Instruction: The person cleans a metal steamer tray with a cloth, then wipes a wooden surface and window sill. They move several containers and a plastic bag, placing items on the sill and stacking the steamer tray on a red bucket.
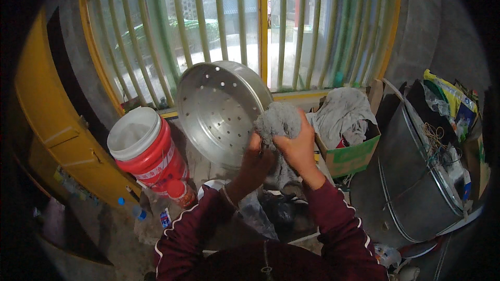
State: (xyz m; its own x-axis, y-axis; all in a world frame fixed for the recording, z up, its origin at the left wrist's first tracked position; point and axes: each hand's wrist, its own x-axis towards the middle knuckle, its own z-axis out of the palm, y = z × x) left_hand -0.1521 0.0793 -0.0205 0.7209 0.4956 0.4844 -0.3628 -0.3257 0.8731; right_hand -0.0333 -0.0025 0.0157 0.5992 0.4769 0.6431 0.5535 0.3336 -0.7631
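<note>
A bunched grey cloth [283,121] is held up in front of me, with a tail of it hanging below. Spread fingers of my right hand [300,150] grip its right side. My left hand [256,168] pinches the lower left of the cloth, its fingers partly in shadow. Just behind the hands, a round metal steamer tier [213,105] with a perforated bottom stands tilted on its side before the window. The cloth overlaps the right part of its rim; whether they touch, I cannot tell.
To the left stands a red plastic bucket [154,164] with a whitish top, a small red-lidded jar [181,193] beside it. Right of my hands, a cardboard box [347,154] holds another grey cloth [343,111]. A large dark metal drum [410,171] is farther right. Below lie black plastic bags [283,210].
</note>
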